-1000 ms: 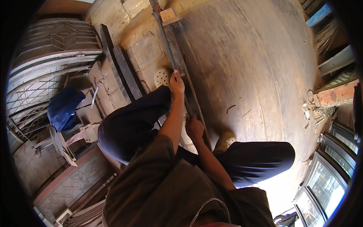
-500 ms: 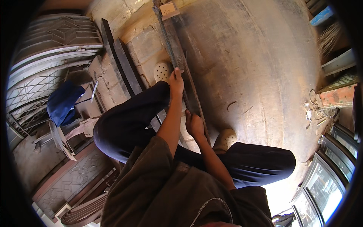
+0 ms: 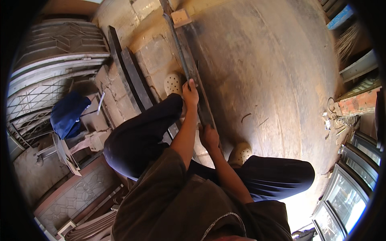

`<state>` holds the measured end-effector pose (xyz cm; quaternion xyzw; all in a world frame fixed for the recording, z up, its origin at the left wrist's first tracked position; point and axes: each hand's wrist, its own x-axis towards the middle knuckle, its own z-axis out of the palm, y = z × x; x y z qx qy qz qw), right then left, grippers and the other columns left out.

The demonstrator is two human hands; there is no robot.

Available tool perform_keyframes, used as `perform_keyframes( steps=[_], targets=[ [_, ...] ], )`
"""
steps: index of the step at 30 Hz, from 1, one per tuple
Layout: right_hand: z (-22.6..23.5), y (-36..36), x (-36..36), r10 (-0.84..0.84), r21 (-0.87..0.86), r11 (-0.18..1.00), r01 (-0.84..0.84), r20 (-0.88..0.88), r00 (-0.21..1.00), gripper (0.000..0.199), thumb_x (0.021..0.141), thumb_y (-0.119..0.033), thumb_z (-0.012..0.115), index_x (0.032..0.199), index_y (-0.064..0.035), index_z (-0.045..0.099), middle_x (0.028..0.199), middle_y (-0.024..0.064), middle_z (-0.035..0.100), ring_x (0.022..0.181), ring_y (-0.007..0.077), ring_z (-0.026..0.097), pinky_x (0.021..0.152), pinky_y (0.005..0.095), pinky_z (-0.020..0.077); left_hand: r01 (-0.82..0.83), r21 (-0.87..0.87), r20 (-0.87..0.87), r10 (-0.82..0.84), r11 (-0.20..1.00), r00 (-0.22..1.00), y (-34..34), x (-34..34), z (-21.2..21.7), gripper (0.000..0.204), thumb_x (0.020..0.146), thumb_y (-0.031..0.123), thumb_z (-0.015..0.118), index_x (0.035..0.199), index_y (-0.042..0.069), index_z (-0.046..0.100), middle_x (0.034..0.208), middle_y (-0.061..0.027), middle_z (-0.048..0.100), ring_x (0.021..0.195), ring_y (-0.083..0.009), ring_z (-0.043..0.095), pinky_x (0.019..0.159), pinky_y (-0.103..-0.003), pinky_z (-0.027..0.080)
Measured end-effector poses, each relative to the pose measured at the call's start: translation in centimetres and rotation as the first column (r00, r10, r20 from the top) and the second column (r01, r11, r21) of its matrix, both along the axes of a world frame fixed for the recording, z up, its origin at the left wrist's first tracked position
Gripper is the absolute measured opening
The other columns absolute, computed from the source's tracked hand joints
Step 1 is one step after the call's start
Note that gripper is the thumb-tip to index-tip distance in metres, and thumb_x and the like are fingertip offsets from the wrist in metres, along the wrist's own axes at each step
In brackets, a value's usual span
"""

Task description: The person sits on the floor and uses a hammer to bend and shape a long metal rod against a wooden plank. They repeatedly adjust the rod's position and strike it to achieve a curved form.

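Left hand (image 3: 190,94) grips dark rod (image 3: 179,50) along beam (image 3: 189,46)'s left edge, probably steadying it; right hand (image 3: 210,138)'s grip, can't tell.

The left hand (image 3: 190,93) closes around a dark metal rod (image 3: 179,50) that slants along a long beam (image 3: 189,52) on the floor (image 3: 277,76). The right hand (image 3: 209,138) curls lower down, its grip hard to make out. A small wooden block (image 3: 181,18) rests on the beam's far part. Perforated beige clogs (image 3: 173,83) flank the beam; glazed window frames (image 3: 349,186) stand at right.
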<state>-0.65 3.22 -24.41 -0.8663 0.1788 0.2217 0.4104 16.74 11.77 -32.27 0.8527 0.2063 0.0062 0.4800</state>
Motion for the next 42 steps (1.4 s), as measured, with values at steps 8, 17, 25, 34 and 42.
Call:
perform_keyframes(
  steps=[8,17,25,34,42],
  targets=[
    [2.1,-3.0,0.5,-0.095,0.334,0.935,0.116,-0.08,0.992,0.056,0.097,-0.042,0.047,0.076,0.0075,0.06,0.068,0.0345,0.056,0.072,0.0504,0.06,0.063,0.0531,0.0469,-0.032,-0.109,-0.103,0.02,0.994,0.994,-2.5,0.1,3.4,0.055,0.096,0.049,0.048,0.098,-0.004,0.062,0.092,-0.0134,0.064,0.089,-0.0273,0.06,0.083,-0.037,0.045],
    [10.7,-6.8,3.7,-0.064,0.479,0.867,0.133,-0.157,0.986,0.059,0.097,-0.044,0.046,0.075,0.0088,0.059,0.068,0.0332,0.056,0.069,0.0486,0.061,0.06,0.0492,0.0454,-0.184,-0.869,-0.265,-0.118,0.46,0.957,-3.2,2.2,10.1,0.038,0.095,0.049,0.051,0.084,0.013,0.045,0.057,0.0048,0.033,0.039,-0.0062,0.029,0.037,-0.024,0.026],
    [3.0,-3.5,1.3,-0.124,0.326,0.933,0.151,-0.1,0.987,0.057,0.096,-0.041,0.049,0.074,0.0105,0.06,0.067,0.0354,0.056,0.072,0.0494,0.061,0.064,0.053,0.0478,-0.207,-0.578,-0.291,0.038,0.789,0.956,-3.7,1.0,6.5,0.046,0.093,0.056,0.051,0.077,0.014,0.041,0.055,0.0043,0.033,0.039,-0.0069,0.033,0.035,-0.027,0.026],
    [0.9,-0.4,0.4,-0.097,0.211,0.971,0.108,-0.066,0.993,0.049,0.094,-0.04,0.051,0.078,0.0054,0.06,0.066,0.0329,0.059,0.067,0.0503,0.061,0.062,0.0567,0.0486,-0.067,-0.094,-0.191,0.048,0.993,0.981,-0.3,0.0,0.4,0.058,0.097,0.051,0.045,0.085,-0.005,0.055,0.061,-0.0121,0.052,0.055,-0.0254,0.055,0.056,-0.041,0.044],
    [-1.4,0.4,-0.5,-0.045,0.049,0.998,0.042,0.064,0.997,0.038,0.095,-0.039,0.05,0.09,-0.0013,0.049,0.059,0.0274,0.059,0.057,0.0476,0.061,0.051,0.0562,0.0481,-0.034,0.074,-0.141,0.044,0.997,0.989,-2.6,0.5,2.6,0.062,0.097,0.051,0.041,0.089,-0.009,0.057,0.07,-0.0224,0.059,0.071,-0.0421,0.058,0.068,-0.047,0.044]
  ],
)
